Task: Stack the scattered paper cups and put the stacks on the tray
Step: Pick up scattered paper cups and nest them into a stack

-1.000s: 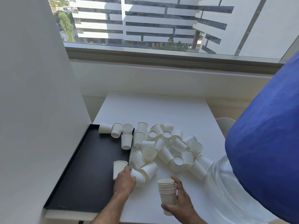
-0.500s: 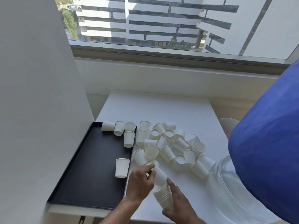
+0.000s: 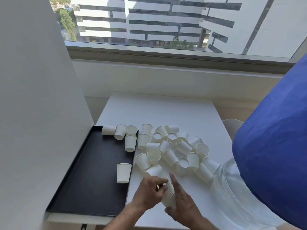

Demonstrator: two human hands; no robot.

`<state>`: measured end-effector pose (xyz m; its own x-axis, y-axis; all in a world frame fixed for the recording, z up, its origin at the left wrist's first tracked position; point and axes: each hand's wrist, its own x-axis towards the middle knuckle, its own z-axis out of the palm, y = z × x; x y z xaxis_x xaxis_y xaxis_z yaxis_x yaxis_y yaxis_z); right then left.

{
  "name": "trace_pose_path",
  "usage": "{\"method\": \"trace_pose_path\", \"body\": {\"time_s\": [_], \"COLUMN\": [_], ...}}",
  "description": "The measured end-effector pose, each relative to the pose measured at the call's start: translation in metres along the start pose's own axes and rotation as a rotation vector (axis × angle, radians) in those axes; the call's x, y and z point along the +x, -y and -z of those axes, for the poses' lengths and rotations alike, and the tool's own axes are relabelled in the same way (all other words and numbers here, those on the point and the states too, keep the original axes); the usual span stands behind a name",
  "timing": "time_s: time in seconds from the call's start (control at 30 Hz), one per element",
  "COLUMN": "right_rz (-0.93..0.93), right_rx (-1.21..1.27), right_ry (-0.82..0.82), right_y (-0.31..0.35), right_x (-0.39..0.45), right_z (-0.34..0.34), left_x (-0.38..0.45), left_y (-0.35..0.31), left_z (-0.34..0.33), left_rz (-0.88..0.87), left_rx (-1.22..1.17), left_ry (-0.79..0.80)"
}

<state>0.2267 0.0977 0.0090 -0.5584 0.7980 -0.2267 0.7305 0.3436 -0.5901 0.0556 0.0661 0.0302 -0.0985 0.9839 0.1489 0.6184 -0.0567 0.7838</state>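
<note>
black tray point(image 3: 86, 188) holds five loose paper cups point(image 3: 123, 172); both hands, left hand point(image 3: 149, 190) and right hand point(image 3: 183, 200), fingers curled, clasp a tilted cup stack point(image 3: 169, 195).

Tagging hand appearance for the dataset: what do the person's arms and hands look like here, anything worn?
Both the left hand and the right hand are bare: no gloves, and no rings, watch or wristband visible. Both forearms are bare to the frame's bottom edge; no sleeve shows on either. Fine detail is softened by blur.

White paper cups point(image 3: 171, 150) lie scattered on the bench; five sit on the black tray point(image 3: 93, 180); one tilted stack point(image 3: 169, 195) is held.
</note>
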Motion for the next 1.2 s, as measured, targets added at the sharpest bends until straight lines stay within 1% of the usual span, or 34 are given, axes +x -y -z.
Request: {"method": "trace_pose_path", "body": {"time_s": [0.07,0.1,0.13,0.17,0.23,0.27,0.3,0.33,0.4,0.5,0.57,0.67,0.77,0.87,0.93,1.0,1.07,1.13,1.2], "right_rz": [0.023,0.023,0.013,-0.006,-0.044,-0.059,-0.071,-0.081,-0.088,-0.1,-0.106,-0.113,-0.116,-0.13,-0.147,-0.15,-0.142,-0.121,-0.087], "right_rx": [0.011,0.022,0.036,0.052,0.1,0.123,0.137,0.14,0.137,0.137,0.134,0.127,0.11,0.073,0.043,0.009,-0.008,-0.023,-0.016], "right_ry": [-0.005,-0.011,-0.021,-0.035,-0.066,-0.077,-0.086,-0.093,-0.106,-0.116,-0.117,-0.117,-0.11,-0.08,-0.05,-0.033,-0.034,-0.042,-0.066], "right_y": [0.001,0.001,0.0,-0.001,-0.005,-0.007,-0.01,-0.012,-0.017,-0.023,-0.025,-0.028,-0.029,-0.03,-0.029,-0.027,-0.023,-0.018,-0.013], "right_x": [0.003,0.004,0.005,0.005,0.007,0.007,0.007,0.007,0.007,0.006,0.005,0.003,0.002,0.0,0.001,0.002,0.006,0.011,0.015], "right_z": [0.0,0.0,0.001,0.002,0.003,0.004,0.004,0.004,0.005,0.006,0.006,0.007,0.008,0.007,0.006,0.007,0.009,0.01,0.01], "left_x": [0.002,0.003,0.005,0.008,0.015,0.017,0.02,0.021,0.022,0.02,0.02,0.02,0.016,0.012,0.013,0.016,0.017,0.017,0.017], "left_y": [-0.001,-0.001,0.0,0.002,0.009,0.012,0.017,0.021,0.03,0.036,0.038,0.041,0.037,0.029,0.024,0.016,0.009,0.004,0.0], "left_z": [-0.002,-0.002,-0.003,-0.004,-0.005,-0.005,-0.005,-0.005,-0.007,-0.013,-0.017,-0.023,-0.025,-0.024,-0.023,-0.021,-0.02,-0.02,-0.02], "left_rz": [-0.021,0.001,0.045,0.114,0.318,0.436,0.545,0.639,0.751,0.795,0.802,0.766,0.645,0.4,0.189,0.028,-0.058,-0.078,-0.061], "left_rx": [-0.061,-0.105,-0.151,-0.188,-0.165,-0.125,-0.101,-0.094,-0.156,-0.358,-0.43,-0.409,-0.263,-0.143,-0.063,-0.013,-0.02,-0.073,-0.131], "left_ry": [0.084,0.089,0.057,-0.016,-0.209,-0.251,-0.234,-0.172,-0.053,0.046,0.069,0.029,-0.101,-0.247,-0.288,-0.296,-0.281,-0.221,-0.088]}}
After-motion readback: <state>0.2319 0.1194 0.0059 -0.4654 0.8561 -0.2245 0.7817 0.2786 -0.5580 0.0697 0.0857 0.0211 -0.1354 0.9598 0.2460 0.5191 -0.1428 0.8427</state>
